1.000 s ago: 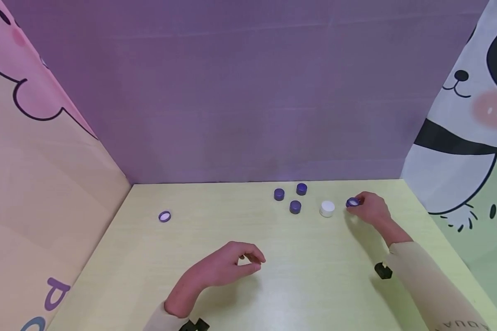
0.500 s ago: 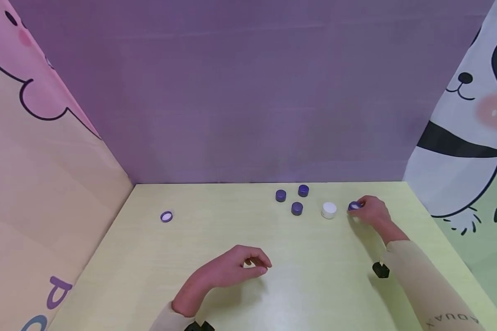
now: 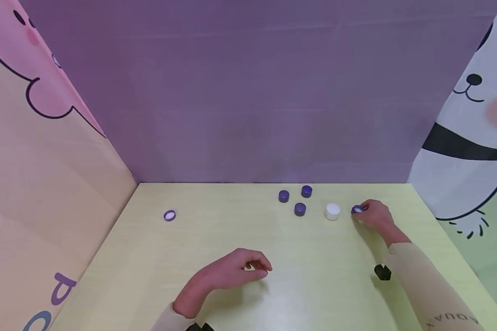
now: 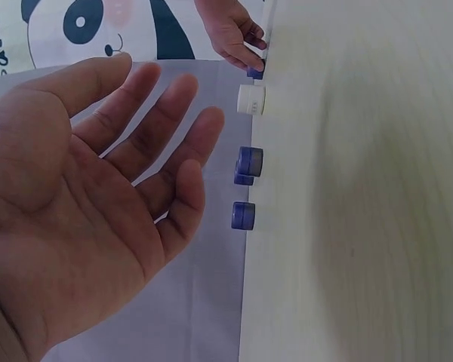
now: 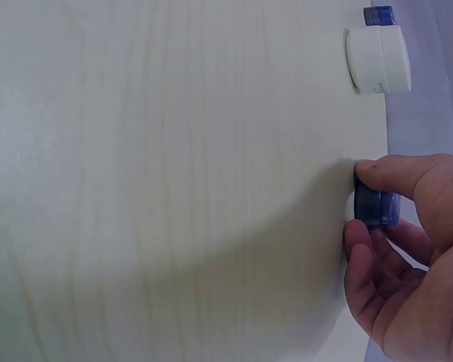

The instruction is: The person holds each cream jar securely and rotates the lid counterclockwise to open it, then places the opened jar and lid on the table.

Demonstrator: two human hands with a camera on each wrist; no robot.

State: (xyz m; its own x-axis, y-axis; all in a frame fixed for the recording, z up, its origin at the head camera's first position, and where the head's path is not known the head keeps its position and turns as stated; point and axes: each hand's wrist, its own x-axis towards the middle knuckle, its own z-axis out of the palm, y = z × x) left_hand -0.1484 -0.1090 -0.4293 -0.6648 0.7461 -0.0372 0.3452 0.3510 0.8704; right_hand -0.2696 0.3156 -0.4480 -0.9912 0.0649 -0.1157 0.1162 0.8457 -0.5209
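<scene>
My right hand (image 3: 374, 215) pinches a small round purple-blue jar (image 5: 377, 202) between thumb and fingers at the table's right side. In the head view this jar shows a purple rim with a pale middle. Just left of it stands a wider white jar (image 3: 332, 211). Farther left are small purple jars: one nearer (image 3: 300, 209), one behind it (image 3: 306, 191) and one to its left (image 3: 283, 196). Over the middle of the table, my left hand (image 3: 234, 269) hovers with fingers loosely bent and holds nothing; its palm (image 4: 75, 204) shows in the left wrist view.
A purple ring-like piece with a pale centre (image 3: 170, 215) lies alone at the left of the pale wooden table (image 3: 149, 266). A purple cloth wall (image 3: 248, 92) rises behind the table's back edge. Printed panels stand at both sides, a panda (image 3: 464, 184) on the right one.
The head view has shifted slightly, so everything appears a little farther right. My right hand stays at the purple-blue jar. My left hand has barely moved.
</scene>
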